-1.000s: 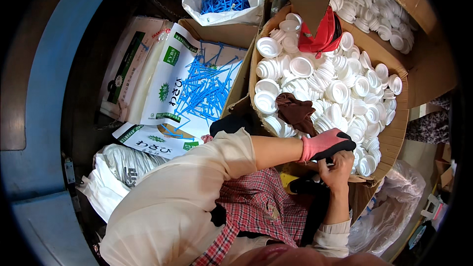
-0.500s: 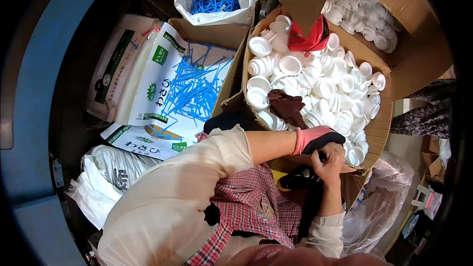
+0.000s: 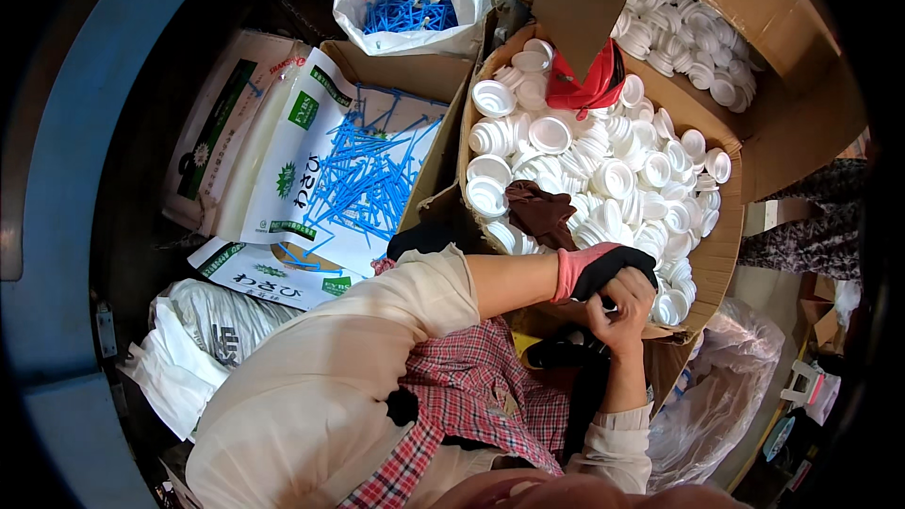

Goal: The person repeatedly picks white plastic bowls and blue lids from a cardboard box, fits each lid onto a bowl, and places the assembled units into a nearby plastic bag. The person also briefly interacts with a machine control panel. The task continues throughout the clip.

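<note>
My left hand (image 3: 603, 269) wears a pink-cuffed black glove and rests at the near edge of a cardboard box (image 3: 731, 226) filled with several white plastic caps (image 3: 613, 174). My bare right hand (image 3: 622, 306) comes up from below and pinches the glove (image 3: 580, 271) at its fingers. The two hands touch. How the gloved fingers are set is hidden by the right hand. A brown cloth glove (image 3: 542, 212) lies on the caps just left of my hands. A red cloth item (image 3: 589, 85) sits at the far side of the caps.
A second open box (image 3: 363, 179), lined with printed bags, holds several blue plastic sticks. A white bag (image 3: 410, 5) of blue sticks stands behind it. Another carton of white caps (image 3: 698, 33) is at the back right. A clear plastic bag (image 3: 726, 405) hangs at the lower right.
Both hands stay joined at the box's near edge, with the right fingers shifting slightly on the glove. The view has drifted a little.
</note>
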A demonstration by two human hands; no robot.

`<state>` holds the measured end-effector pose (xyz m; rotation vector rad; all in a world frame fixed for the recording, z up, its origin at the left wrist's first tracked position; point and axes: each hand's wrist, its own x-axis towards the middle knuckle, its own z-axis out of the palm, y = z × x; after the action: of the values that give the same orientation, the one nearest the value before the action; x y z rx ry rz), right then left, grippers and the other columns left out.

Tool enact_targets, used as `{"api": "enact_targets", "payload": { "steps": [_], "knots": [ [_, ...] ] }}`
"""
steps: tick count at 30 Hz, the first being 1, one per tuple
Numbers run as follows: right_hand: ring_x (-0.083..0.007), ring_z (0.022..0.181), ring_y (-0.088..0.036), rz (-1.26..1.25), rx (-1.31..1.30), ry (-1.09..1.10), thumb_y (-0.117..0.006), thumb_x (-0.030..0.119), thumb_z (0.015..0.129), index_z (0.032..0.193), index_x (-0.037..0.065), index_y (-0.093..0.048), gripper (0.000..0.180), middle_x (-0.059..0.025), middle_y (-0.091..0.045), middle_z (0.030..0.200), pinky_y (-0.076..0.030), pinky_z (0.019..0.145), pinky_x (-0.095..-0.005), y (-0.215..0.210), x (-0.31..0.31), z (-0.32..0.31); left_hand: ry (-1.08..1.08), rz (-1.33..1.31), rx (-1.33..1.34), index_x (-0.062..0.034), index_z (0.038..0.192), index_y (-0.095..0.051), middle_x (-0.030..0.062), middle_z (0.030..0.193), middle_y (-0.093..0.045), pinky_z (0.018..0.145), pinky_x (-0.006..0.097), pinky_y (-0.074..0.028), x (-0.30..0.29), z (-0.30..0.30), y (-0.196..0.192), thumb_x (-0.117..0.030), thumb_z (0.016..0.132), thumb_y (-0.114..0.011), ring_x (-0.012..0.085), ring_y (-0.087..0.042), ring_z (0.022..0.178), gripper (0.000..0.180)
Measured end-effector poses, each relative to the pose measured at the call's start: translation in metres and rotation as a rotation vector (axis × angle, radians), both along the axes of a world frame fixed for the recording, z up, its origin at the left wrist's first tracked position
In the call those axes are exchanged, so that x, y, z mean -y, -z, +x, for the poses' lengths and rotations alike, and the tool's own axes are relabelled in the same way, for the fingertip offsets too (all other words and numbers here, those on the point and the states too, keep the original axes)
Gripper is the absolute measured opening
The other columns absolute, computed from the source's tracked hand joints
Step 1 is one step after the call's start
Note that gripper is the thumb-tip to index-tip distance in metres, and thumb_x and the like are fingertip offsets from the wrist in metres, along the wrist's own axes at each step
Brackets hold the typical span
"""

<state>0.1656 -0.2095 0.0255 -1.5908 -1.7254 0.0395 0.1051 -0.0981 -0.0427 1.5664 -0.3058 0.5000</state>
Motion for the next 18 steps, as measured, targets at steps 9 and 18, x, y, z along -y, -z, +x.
{"api": "enact_targets", "payload": {
  "steps": [9, 18],
  "knots": [
    [-0.0264, 0.051, -0.044, 0.006, -0.151, -0.026, -0.062, 0.002, 0.058, 0.056, 0.003, -0.045, 0.016, -0.0089, -0.042, 0.056, -0.033, 0.049, -0.0346, -0.003, 0.004, 0.002, 0.037, -0.107, -0.067, -0.0031, 0.087, -0.06, 0.0088, 0.083, -0.062, 0.068, 0.031, -0.047, 0.011, 0.015, 0.013, -0.012, 0.07, -0.065, 0.0195, -0.061, 0.077, 0.019],
    [-0.0268, 0.051, -0.044, 0.025, -0.105, 0.024, -0.061, 0.0, 0.058, 0.056, 0.003, -0.045, 0.016, -0.0092, -0.042, 0.056, -0.033, 0.048, -0.0348, -0.003, 0.007, 0.001, -0.016, 0.043, 0.033, -0.0051, 0.101, -0.064, 0.0099, 0.094, -0.067, 0.078, 0.03, -0.049, 0.011, 0.018, 0.014, -0.011, 0.068, -0.064, 0.0192, -0.064, 0.087, 0.033]
  ]
}}
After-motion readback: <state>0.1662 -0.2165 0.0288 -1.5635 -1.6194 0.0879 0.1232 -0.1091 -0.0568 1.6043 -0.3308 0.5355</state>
